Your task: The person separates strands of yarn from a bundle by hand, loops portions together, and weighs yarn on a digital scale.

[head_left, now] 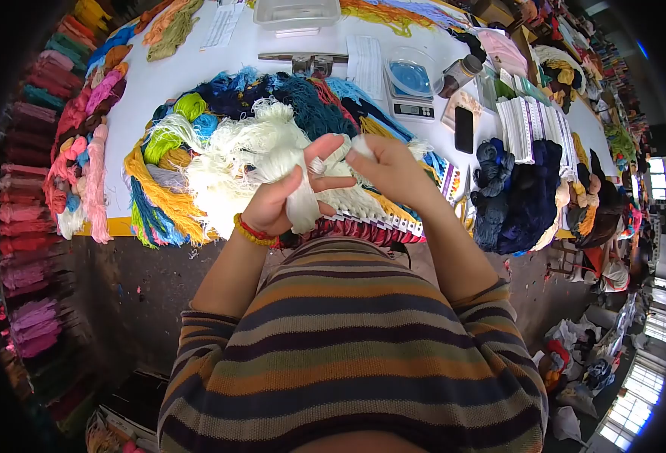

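Observation:
White thread (300, 202) is looped over my left hand (272, 208), running between the thumb and the outstretched fingers. A red and yellow bracelet (255, 232) circles that wrist. To its right, my right hand (395, 170) has its fingers closed in a pinch, with a white tuft of thread (361, 149) at the fingertips. Beneath both hands lies a large loose heap of white thread (227, 170). Around the heap are coloured skeins, among them a yellow skein (148, 185), a lime green skein (159, 143) and dark teal thread (321, 113).
On the white table (219, 57) stand a digital scale (412, 109) with a round plastic tub (410, 72), a dark jar (461, 74), a phone (463, 130) and a clear plastic box (295, 13). Navy skeins (529, 192) hang at the right edge; pink skeins (97, 181) hang left.

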### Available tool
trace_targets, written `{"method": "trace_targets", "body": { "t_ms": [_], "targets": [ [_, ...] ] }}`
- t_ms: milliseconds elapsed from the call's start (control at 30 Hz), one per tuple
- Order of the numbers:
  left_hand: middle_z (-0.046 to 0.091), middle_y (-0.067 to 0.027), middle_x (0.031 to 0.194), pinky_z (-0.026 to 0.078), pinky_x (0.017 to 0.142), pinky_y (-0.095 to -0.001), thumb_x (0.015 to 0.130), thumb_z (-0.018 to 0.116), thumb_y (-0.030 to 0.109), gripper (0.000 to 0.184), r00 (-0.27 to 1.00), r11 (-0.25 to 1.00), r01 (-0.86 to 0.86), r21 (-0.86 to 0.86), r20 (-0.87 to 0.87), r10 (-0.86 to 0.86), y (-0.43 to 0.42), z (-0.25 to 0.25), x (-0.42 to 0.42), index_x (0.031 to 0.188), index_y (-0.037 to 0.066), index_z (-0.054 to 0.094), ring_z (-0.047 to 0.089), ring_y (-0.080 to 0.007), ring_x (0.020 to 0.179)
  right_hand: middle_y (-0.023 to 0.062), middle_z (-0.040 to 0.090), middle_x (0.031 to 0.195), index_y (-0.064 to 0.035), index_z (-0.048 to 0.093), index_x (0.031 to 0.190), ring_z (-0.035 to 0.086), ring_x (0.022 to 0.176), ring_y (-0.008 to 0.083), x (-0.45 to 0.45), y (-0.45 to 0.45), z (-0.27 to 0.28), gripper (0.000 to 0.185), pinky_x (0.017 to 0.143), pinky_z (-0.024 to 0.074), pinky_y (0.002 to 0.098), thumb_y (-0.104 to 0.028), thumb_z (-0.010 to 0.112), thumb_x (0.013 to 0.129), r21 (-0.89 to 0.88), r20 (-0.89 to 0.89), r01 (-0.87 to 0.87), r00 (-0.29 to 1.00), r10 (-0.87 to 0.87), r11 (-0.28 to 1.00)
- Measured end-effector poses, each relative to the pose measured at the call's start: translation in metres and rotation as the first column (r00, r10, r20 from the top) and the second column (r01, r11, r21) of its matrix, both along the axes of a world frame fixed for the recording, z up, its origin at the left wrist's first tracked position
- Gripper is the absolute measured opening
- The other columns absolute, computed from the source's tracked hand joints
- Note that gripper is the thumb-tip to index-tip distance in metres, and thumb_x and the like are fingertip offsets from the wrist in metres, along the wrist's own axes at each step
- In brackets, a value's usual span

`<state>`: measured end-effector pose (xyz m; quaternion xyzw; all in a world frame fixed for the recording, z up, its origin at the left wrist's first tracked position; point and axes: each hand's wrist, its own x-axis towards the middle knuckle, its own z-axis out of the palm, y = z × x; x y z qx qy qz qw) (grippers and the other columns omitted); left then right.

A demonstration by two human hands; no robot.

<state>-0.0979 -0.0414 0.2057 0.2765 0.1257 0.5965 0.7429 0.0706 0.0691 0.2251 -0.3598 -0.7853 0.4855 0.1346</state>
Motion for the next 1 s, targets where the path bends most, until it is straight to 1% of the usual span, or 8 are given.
{"method": "trace_targets", "body": {
  "t_ms": [67, 200, 433, 500, 600, 733, 867, 1000],
  "targets": [
    [0.020, -0.0073, 0.141, 0.051, 0.072, -0.0286, 0.088, 0.046, 0.034, 0.063, 0.991, 0.999, -0.029, -0.037, -0.129, 0.024, 0.000, -0.001, 0.003, 0.137, 0.007, 0.017, 0.041, -0.0249, 0.116, 0.0116, 0.060, 0.073, -0.0028, 0.056, 0.088, 0.058, 0.065, 0.0223, -0.004, -0.014, 0.009, 0.023, 0.059, 0.0431, 0.0348, -0.025, 0.053, 0.083, 0.298, 0.153, -0.128, 0.985, 0.085, 0.946],
    [0.028, -0.0051, 0.137, 0.049, 0.070, -0.0250, 0.089, 0.045, 0.031, 0.060, 0.990, 0.998, 0.002, -0.066, -0.140, -0.011, 0.002, -0.007, 0.008, 0.136, 0.005, 0.017, 0.042, -0.0173, 0.114, 0.0149, 0.059, 0.066, -0.0054, 0.053, 0.080, 0.056, 0.061, 0.0359, -0.007, -0.033, 0.014, 0.022, 0.055, 0.0434, 0.0458, -0.027, 0.048, 0.081, 0.470, 0.347, -0.224, 0.936, 0.055, 0.854],
    [0.034, -0.0073, 0.134, 0.045, 0.079, -0.0278, 0.093, 0.032, 0.035, 0.052, 0.997, 0.985, -0.065, -0.160, 0.029, 0.070, 0.008, -0.006, 0.020, 0.134, 0.006, 0.023, 0.044, -0.0183, 0.112, 0.0131, 0.060, 0.076, -0.0067, 0.056, 0.087, 0.059, 0.065, 0.0311, 0.011, -0.054, 0.031, 0.022, 0.053, 0.0451, 0.0401, -0.027, 0.054, 0.079, 0.582, 0.323, -0.180, 0.946, -0.022, 0.793],
    [0.035, -0.0081, 0.133, 0.043, 0.083, -0.0301, 0.093, 0.030, 0.036, 0.050, 0.994, 0.989, -0.025, -0.147, 0.103, 0.040, 0.010, -0.010, 0.015, 0.133, 0.006, 0.026, 0.044, -0.0199, 0.113, 0.0101, 0.060, 0.079, -0.0060, 0.057, 0.091, 0.060, 0.063, 0.0239, 0.017, -0.051, 0.035, 0.022, 0.052, 0.0455, 0.0338, -0.023, 0.060, 0.077, 0.596, 0.091, -0.028, 0.995, -0.033, 0.802],
    [0.037, -0.0077, 0.131, 0.039, 0.088, -0.0307, 0.093, 0.031, 0.036, 0.051, 0.999, 0.978, -0.020, -0.206, 0.046, 0.030, 0.010, -0.009, 0.024, 0.133, 0.005, 0.026, 0.044, -0.0194, 0.113, 0.0057, 0.059, 0.077, -0.0104, 0.059, 0.091, 0.059, 0.064, 0.0257, 0.010, -0.047, 0.023, 0.024, 0.056, 0.0466, 0.0344, -0.027, 0.061, 0.074, 0.311, -0.098, 0.126, 0.990, -0.100, 0.942],
    [0.039, -0.0053, 0.127, 0.030, 0.096, -0.0294, 0.093, 0.024, 0.042, 0.057, 0.976, 0.996, 0.076, -0.056, -0.198, -0.086, 0.013, -0.015, 0.027, 0.131, 0.001, 0.027, 0.042, -0.0151, 0.110, 0.0070, 0.059, 0.072, -0.0071, 0.058, 0.084, 0.058, 0.062, 0.0245, -0.001, -0.049, -0.001, 0.020, 0.056, 0.0450, 0.0334, -0.024, 0.060, 0.074, 0.088, -0.006, 0.078, 0.997, -0.077, 0.993],
    [0.038, -0.0055, 0.128, 0.029, 0.096, -0.0302, 0.092, 0.027, 0.044, 0.059, 0.967, 0.993, 0.045, -0.112, -0.243, -0.072, 0.013, -0.014, 0.031, 0.131, 0.000, 0.027, 0.041, -0.0154, 0.112, 0.0078, 0.058, 0.067, -0.0055, 0.057, 0.079, 0.057, 0.062, 0.0243, -0.002, -0.049, -0.012, 0.020, 0.056, 0.0444, 0.0339, -0.024, 0.060, 0.073, 0.023, -0.075, 0.083, 0.994, -0.081, 0.996],
    [0.048, -0.0082, 0.118, 0.037, 0.089, -0.0284, 0.088, 0.045, 0.019, 0.042, 0.976, 0.986, -0.037, -0.162, -0.218, 0.001, 0.014, -0.018, 0.027, 0.125, 0.000, 0.039, 0.047, -0.0155, 0.106, 0.0079, 0.061, 0.074, -0.0045, 0.057, 0.076, 0.058, 0.063, 0.0244, -0.002, -0.046, -0.011, 0.019, 0.057, 0.0449, 0.0331, -0.022, 0.061, 0.072, 0.067, -0.013, 0.072, 0.997, -0.071, 0.995]
  ]
}}
